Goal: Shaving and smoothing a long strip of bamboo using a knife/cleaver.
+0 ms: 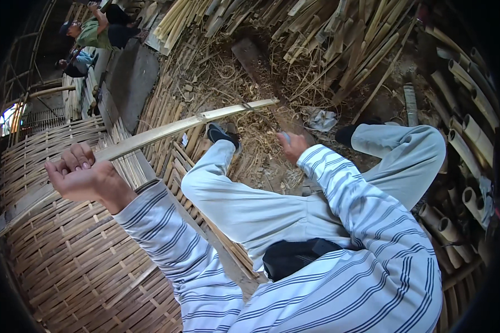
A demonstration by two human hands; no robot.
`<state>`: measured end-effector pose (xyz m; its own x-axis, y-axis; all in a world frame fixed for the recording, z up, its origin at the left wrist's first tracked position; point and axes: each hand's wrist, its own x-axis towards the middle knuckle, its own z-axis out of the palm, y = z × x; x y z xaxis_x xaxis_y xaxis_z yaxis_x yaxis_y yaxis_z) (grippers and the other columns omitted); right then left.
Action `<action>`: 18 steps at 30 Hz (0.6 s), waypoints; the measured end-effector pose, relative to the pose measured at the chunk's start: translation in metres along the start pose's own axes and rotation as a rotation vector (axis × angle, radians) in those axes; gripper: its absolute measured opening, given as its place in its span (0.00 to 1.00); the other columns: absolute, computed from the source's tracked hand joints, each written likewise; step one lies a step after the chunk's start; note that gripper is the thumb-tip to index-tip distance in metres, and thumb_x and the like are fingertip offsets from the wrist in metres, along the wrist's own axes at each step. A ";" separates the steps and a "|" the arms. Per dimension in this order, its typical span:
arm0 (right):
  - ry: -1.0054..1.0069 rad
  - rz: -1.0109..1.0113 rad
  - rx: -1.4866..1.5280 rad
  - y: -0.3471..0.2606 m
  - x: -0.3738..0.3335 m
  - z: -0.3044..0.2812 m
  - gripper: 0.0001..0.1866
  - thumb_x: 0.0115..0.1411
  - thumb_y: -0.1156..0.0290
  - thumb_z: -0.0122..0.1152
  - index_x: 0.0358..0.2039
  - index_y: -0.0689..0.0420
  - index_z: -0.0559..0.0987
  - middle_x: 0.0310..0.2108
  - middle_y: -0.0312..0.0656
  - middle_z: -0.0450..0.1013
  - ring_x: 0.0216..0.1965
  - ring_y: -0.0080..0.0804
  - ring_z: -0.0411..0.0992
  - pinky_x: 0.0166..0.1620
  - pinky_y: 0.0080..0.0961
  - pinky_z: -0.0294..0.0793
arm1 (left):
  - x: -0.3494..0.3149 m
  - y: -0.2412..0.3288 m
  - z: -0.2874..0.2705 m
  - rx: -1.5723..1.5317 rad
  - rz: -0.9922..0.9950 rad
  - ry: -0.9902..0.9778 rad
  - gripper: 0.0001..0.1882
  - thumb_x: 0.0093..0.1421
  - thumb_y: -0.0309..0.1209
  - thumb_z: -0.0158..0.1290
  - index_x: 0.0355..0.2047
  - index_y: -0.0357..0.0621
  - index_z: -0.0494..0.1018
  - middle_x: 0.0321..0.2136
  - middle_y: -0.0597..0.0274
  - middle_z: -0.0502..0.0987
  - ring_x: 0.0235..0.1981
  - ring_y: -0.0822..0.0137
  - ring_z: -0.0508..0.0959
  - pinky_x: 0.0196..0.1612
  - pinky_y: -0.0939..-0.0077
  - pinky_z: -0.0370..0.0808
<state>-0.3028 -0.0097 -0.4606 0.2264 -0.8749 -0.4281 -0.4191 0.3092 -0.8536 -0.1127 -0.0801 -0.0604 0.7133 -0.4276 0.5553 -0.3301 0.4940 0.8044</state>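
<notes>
A long, pale split bamboo strip (166, 131) runs slantwise from the left toward the middle, its far end near a dark wooden plank (261, 66) on the ground. My left hand (89, 175), fingers curled and palm turned up, is closed around the strip, which shows again behind the wrist side. Low in front of me, my right hand (295, 147) is closed on the handle of what looks like a knife (264, 118). Its narrow dark blade points up and left, near the strip's far end; whether they touch I cannot tell.
Curly shavings (247, 133) cover the ground between my legs. Split bamboo pieces (350, 44) are heaped ahead, and cut bamboo tubes (475, 133) are stacked at right. Woven bamboo panels (78, 261) lie at left. Another person (91, 34) sits at the far left.
</notes>
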 end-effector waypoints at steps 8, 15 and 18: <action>-0.073 0.362 -0.138 0.051 0.018 0.000 0.38 0.59 0.40 0.38 0.45 0.68 0.73 0.39 0.62 0.72 0.43 0.58 0.70 0.49 0.44 0.67 | -0.006 -0.003 -0.002 -0.016 -0.012 0.016 0.21 0.64 0.36 0.35 0.14 0.55 0.45 0.09 0.73 0.45 0.11 0.76 0.43 0.15 0.78 0.41; -0.036 -0.093 -0.309 0.006 -0.009 -0.012 0.26 0.63 0.48 0.36 0.41 0.54 0.76 0.36 0.59 0.74 0.38 0.60 0.71 0.44 0.44 0.70 | 0.006 -0.010 0.003 0.074 0.019 0.009 0.21 0.64 0.35 0.35 0.13 0.55 0.45 0.10 0.73 0.44 0.12 0.77 0.43 0.16 0.77 0.40; -0.039 0.315 -0.187 0.057 0.008 -0.022 0.30 0.63 0.47 0.34 0.35 0.59 0.79 0.35 0.59 0.74 0.39 0.58 0.72 0.44 0.45 0.70 | 0.007 -0.014 0.006 0.065 0.008 0.017 0.21 0.64 0.35 0.35 0.14 0.55 0.45 0.10 0.73 0.44 0.12 0.77 0.43 0.16 0.78 0.40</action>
<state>-0.3445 -0.0076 -0.5064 0.0927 -0.7319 -0.6751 -0.6266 0.4841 -0.6108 -0.1074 -0.0944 -0.0665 0.7209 -0.4107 0.5583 -0.3744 0.4471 0.8123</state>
